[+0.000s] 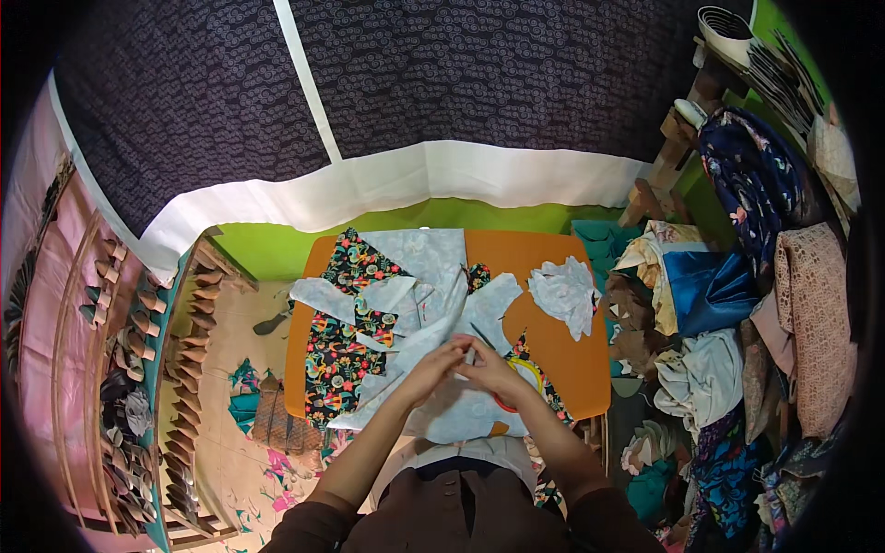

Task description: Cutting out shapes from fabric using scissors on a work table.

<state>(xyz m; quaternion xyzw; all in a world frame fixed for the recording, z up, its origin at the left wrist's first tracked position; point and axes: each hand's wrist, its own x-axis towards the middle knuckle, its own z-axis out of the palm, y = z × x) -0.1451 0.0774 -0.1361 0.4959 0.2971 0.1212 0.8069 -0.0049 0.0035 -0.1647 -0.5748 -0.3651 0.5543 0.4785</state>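
Over the middle of the orange table, my left hand and my right hand meet with fingertips drawn together. Both are closed; anything pinched between them is too small or hidden to name. Beneath them spreads a pale, faintly patterned cloth, rumpled and partly folded. A pair of scissors with yellow and red handles lies by my right hand, which partly covers it. Black fabric with a bright floral print lies under the pale pieces, mostly to the left. A crumpled white cloth rests at the table's right.
Wooden shoe forms line a rack on the left. A brown woven piece and fabric scraps lie on the floor. Piles of folded cloth crowd the right side. A dark patterned curtain hangs behind the table.
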